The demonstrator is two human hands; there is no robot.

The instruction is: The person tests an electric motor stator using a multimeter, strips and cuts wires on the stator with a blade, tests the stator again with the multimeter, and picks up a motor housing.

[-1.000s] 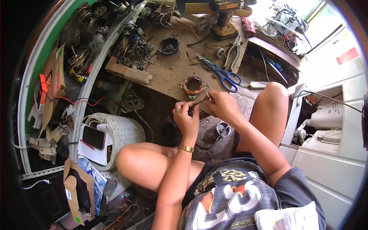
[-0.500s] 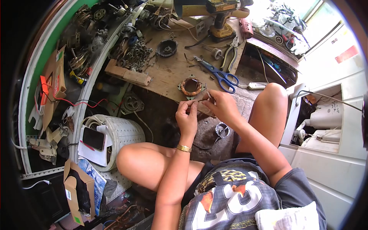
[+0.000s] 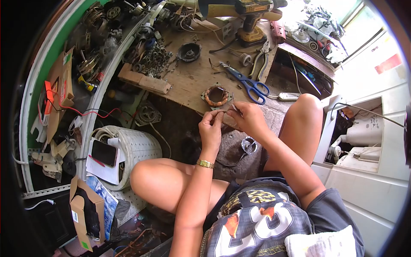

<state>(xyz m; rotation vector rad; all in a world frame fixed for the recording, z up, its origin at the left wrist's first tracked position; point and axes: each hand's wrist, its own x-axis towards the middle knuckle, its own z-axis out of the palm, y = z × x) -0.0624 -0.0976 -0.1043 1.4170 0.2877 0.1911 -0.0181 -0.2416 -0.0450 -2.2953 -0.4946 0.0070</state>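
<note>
Motor stator [image 3: 216, 103], its coils evidently already wound, rests on the plywood bench [image 3: 188, 82] just beyond my left hand [image 3: 209, 129] and right hand [image 3: 248, 118], which pinch a thin dark strand [image 3: 225, 112], its handling apparently unfinished, any connection to the coils indiscernible.

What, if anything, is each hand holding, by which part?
The left hand pinches a thin dark strand; the right hand grips a slim thing too small to identify. The held parts are hidden.
</note>
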